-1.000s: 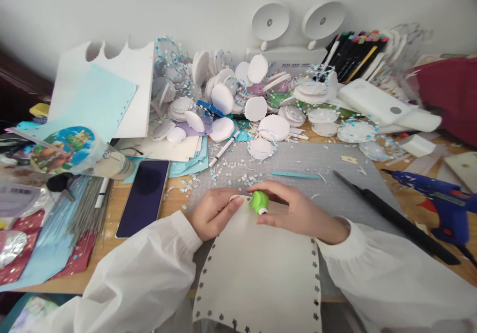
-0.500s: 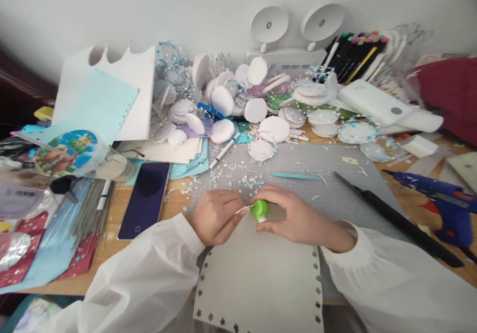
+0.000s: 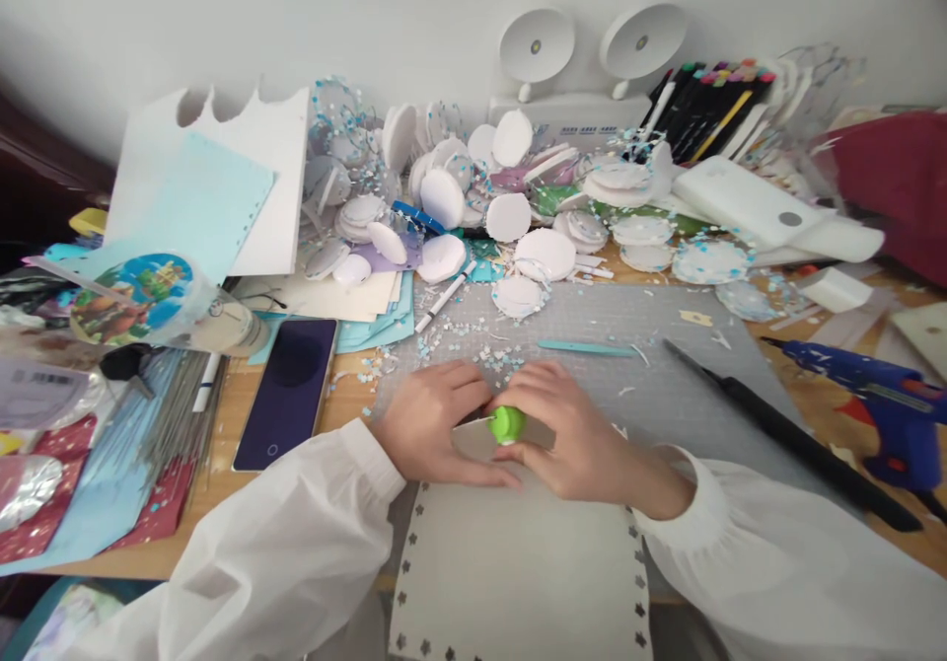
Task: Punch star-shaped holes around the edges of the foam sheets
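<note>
A small green punch sits on the far edge of a white paper sheet, which has star-shaped holes along its sides and near edge. My right hand is closed around the punch, fingers curled over it. My left hand pinches the sheet's far edge just left of the punch. Both hands rest over a grey cutting mat.
White foam discs pile up behind the mat, with paper bits scattered about. A dark phone lies left, a long black tool and blue glue gun right. Markers and a white lamp stand at the wall.
The sheet has slid toward me and its far edge now curls up between my hands. Both hands have closed in tighter around the green punch.
</note>
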{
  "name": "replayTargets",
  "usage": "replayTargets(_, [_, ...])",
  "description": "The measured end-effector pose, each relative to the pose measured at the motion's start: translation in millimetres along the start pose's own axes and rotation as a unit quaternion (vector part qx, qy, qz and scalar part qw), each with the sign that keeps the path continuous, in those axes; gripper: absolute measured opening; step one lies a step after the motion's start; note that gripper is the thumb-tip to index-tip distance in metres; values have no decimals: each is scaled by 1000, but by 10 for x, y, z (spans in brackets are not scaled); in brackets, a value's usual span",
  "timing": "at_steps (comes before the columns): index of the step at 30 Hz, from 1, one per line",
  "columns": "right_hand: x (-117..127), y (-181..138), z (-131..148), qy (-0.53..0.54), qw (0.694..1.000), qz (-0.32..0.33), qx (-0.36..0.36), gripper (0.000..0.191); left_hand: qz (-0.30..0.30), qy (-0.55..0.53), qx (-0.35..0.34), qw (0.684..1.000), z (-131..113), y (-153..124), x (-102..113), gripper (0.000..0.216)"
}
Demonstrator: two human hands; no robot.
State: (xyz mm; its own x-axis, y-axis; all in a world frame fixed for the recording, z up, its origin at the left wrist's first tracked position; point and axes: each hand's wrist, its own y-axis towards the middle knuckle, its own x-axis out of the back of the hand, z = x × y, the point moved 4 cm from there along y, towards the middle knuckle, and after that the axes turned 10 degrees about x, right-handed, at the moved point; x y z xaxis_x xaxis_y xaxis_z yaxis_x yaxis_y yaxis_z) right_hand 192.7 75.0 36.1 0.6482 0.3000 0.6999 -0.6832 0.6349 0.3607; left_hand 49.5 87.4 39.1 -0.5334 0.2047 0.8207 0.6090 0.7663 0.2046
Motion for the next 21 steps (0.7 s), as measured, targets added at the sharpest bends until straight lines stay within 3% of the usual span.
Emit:
replayTargets(8, [-25,20,-9,-14,1000,19,7,15,-25,88,-65,994,11,-36,-17,49])
replayTargets(13, [-19,-24,-62,3,999,32,-6,22,-98,153,-74,981,42,-78,37,45])
replayTargets(16, [-24,-33,-71,18,999,27,-10,26,-127,151,-69,978,33,-83,42,46])
replayTargets(21, [-39,-21,-65,11,1000,16,-12,24,-127,141,-78,979,28,-86,-1,47])
